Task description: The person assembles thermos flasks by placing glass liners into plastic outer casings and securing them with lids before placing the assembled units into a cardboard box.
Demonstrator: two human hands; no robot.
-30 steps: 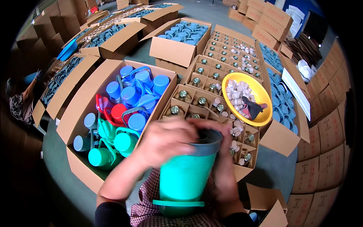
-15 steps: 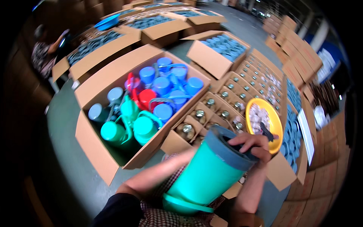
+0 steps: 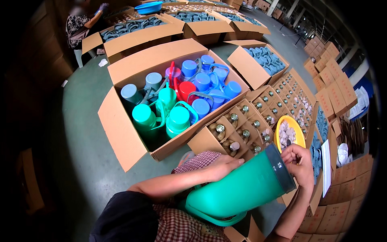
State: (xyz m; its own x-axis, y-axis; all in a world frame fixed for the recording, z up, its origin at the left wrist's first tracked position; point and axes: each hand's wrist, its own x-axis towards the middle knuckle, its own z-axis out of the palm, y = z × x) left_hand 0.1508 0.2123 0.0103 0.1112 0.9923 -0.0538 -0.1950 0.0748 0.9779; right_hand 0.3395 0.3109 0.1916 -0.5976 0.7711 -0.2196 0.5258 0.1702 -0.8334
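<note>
Head view: one moment, looking down over the person's lap.
Green flask: a tall green plastic flask body (image 3: 238, 189) lies tilted across the lap, its grey-rimmed open mouth up and to the right, its green handle loop under it near the lower edge.
Left hand: left hand (image 3: 223, 165) lies flat on the upper side of the flask, palm down, fingers spread; it steadies rather than wraps.
Right hand: right hand (image 3: 300, 163) is at the grey mouth of the flask, fingers curled over the rim in a narrow grip on it.
Yellow bowl: yellow bowl (image 3: 288, 135) of small pale parts sits just beyond the right hand, on the divided box.
Divided box: cardboard box with cells (image 3: 242, 129) holding silvery glass liners, just beyond the flask.
Big carton: open carton (image 3: 121, 133) on the floor to the left of the divided box, packed with upright green, blue, grey and red flasks.
Far cartons: more cartons (image 3: 258, 60) of blue-grey parts behind it.
Other person: a person in a patterned top (image 3: 78, 26) at the far left cartons.
</note>
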